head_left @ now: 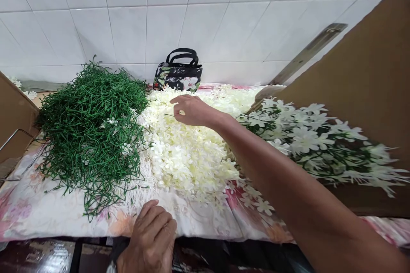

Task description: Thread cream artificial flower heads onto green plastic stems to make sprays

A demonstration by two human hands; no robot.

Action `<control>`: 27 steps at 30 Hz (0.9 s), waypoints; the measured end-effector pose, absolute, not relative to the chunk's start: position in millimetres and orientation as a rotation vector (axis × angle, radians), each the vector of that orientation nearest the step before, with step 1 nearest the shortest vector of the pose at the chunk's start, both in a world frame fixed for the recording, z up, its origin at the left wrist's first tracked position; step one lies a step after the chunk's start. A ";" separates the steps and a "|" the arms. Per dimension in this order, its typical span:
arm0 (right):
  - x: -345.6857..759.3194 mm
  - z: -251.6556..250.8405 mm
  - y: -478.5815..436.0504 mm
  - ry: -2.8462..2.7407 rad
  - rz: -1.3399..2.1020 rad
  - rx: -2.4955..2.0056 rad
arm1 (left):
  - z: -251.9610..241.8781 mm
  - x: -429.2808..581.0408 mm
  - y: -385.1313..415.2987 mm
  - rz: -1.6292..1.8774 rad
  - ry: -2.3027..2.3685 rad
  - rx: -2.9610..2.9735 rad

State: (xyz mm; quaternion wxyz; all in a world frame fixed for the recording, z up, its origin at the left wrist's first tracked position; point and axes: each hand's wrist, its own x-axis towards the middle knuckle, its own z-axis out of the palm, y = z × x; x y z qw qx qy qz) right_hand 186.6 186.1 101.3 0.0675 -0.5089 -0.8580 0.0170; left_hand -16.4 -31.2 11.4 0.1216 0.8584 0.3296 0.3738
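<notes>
My right hand (194,111) reaches over a heap of cream-white artificial flower heads (188,158), thumb and finger closed in a pinch. A thin green stem (168,114) pokes out at the fingertips. Down by the table's front edge is my left hand (153,236), its fingers curled and the back turned up; whatever it may hold is hidden. Left of the flower heads stands a tangled pile of green plastic stems (92,115), with a few white blossoms caught in it.
Assembled white flower sprays (304,138) lie on the right, against a brown cardboard panel (361,76). A black floral handbag (178,74) stands by the tiled wall (128,30). White thread-like pieces (139,187) lie on the flowered tablecloth (64,213). Another cardboard piece (14,115) is at left.
</notes>
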 end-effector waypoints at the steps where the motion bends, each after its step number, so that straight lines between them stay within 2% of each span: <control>1: 188.5 104.4 184.3 -2.553 0.067 -1.519 | 11.6 -17.1 -31.0 1.102 0.957 2.504; 4: 195.0 111.8 178.0 -2.426 0.134 -1.487 | 11.4 -19.1 -29.6 1.136 0.935 2.476; 9: 203.3 114.8 167.1 -1.938 0.611 -1.404 | 17.0 -18.5 -23.9 1.149 0.878 2.358; 11: 204.0 113.4 162.8 -1.833 0.697 -1.403 | 21.4 -16.8 -20.9 1.151 0.859 2.308; 16: 199.9 108.6 148.8 -1.785 0.724 -1.408 | 32.8 -10.9 -10.2 1.181 0.862 2.150; 21: 188.7 106.0 126.0 -1.796 0.748 -1.420 | 47.1 7.3 16.1 1.147 1.098 1.785; 27: 172.0 99.8 96.9 -1.804 0.611 -1.385 | 61.8 41.2 54.5 1.248 1.203 1.646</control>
